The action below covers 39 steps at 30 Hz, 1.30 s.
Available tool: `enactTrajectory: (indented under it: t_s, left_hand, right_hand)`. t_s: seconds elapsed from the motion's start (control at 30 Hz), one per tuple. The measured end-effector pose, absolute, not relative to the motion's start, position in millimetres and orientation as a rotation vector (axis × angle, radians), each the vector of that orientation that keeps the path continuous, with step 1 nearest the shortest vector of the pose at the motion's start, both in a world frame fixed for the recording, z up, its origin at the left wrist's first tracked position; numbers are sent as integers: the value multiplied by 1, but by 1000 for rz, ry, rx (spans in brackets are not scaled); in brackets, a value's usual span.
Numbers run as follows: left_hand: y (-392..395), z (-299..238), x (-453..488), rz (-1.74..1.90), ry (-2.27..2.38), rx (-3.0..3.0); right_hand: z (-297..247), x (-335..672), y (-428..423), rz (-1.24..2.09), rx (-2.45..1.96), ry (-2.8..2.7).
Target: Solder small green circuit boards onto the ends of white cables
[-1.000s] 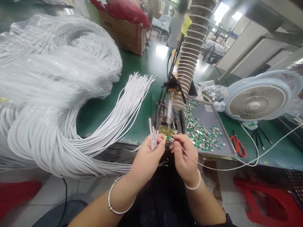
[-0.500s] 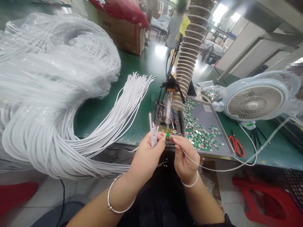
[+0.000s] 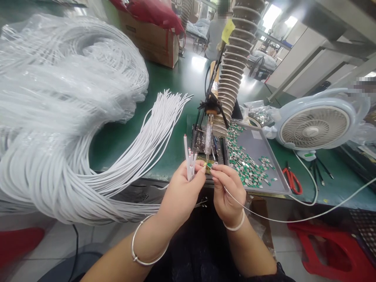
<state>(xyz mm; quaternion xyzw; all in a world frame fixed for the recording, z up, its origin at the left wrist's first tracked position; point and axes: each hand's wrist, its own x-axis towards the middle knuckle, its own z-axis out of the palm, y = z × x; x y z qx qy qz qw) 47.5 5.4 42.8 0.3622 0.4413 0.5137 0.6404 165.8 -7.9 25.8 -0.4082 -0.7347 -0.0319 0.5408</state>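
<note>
My left hand [image 3: 183, 194] grips a small bunch of white cables [image 3: 189, 164] upright, their cut ends sticking up above my fingers. My right hand [image 3: 229, 194] pinches a thin white wire [image 3: 264, 214] close to its end, which trails away to the lower right. A tiny green-and-metal part [image 3: 209, 166] sits at the tip of that pinch, just by my left fingertips. My hands hover just above a soldering jig [image 3: 204, 158], and a soldering iron [image 3: 209, 137] stands behind them.
A grey tray [image 3: 255, 135] of several green-and-metal parts lies to the right. A large plastic-wrapped coil of white cable [image 3: 58, 98] fills the left. A fan [image 3: 314, 127], red-handled cutters [image 3: 292, 181], a ribbed hose [image 3: 235, 51] and a co-worker [image 3: 216, 39] stand beyond.
My right hand has shifted slightly, bringing its fingers nearer my left hand. The view has drifted a little. The left hand's grip on the cables looks unchanged.
</note>
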Motion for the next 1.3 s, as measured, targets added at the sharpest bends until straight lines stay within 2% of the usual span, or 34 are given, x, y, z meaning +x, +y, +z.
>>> enactTrajectory:
  t_s: [0.93, 1.3]
  left_hand:
    - [4, 43, 46, 1188, 1018, 829]
    - [3, 29, 33, 1126, 1024, 1137]
  right_hand:
    - [27, 163, -9, -62, -986, -1749]
    - [20, 164, -11, 84, -1156, -1720]
